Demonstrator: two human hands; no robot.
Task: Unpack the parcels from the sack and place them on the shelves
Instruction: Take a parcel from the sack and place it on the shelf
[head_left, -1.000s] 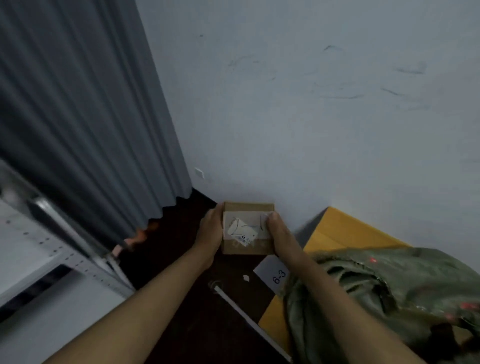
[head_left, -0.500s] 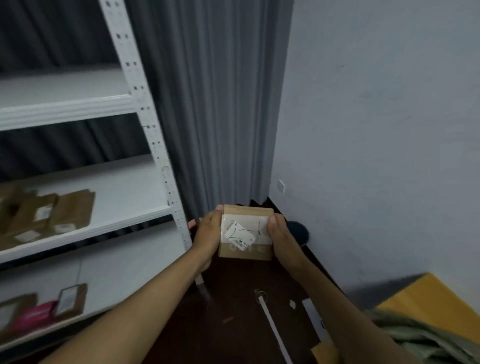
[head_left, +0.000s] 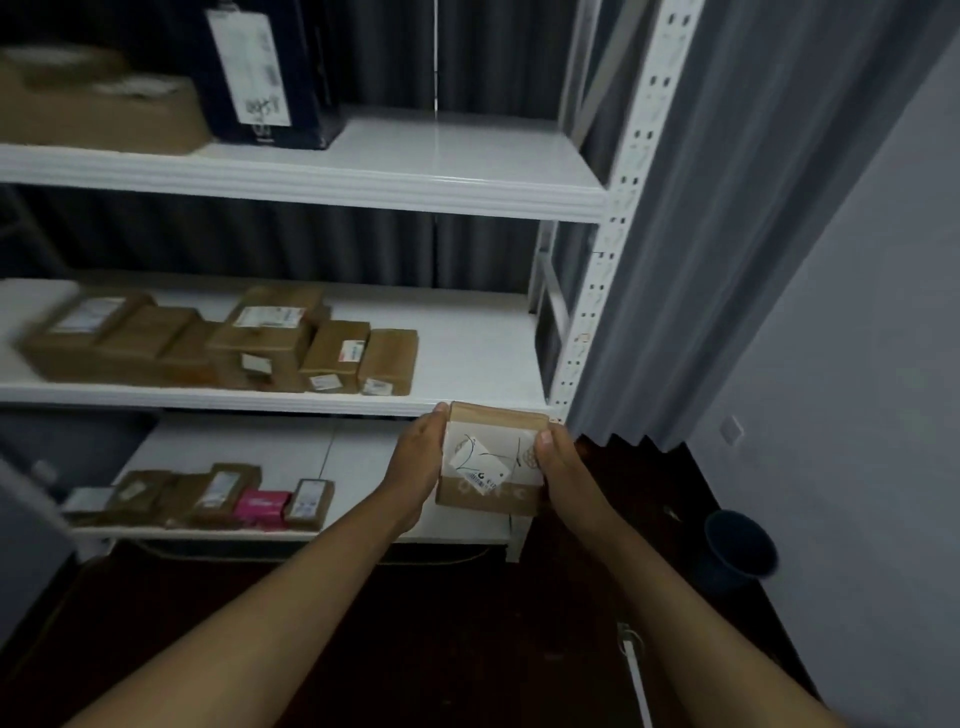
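A small brown cardboard parcel (head_left: 493, 499) with a white label on top is held between both hands in front of the white shelf unit (head_left: 587, 322). My left hand (head_left: 415, 462) grips its left side, thumb on the upper edge. My right hand (head_left: 558, 467) grips its right side, thumb on top. The parcel hovers level with the front edge of the middle shelf (head_left: 467, 358), near the unit's right post. The sack is out of view.
Several brown parcels (head_left: 332, 358) lie on the middle shelf's left half. The bottom shelf (head_left: 363, 452) holds small parcels and a pink box (head_left: 260, 506). The top shelf carries a dark box (head_left: 265, 73) and a brown box (head_left: 98, 109). Grey curtain (head_left: 701, 223) and a dark bin (head_left: 737, 551) stand on the right.
The view has swung left from the wall and sack to face the shelves. Both hands kept their grip on the parcel, which now sits in front of the middle shelf.
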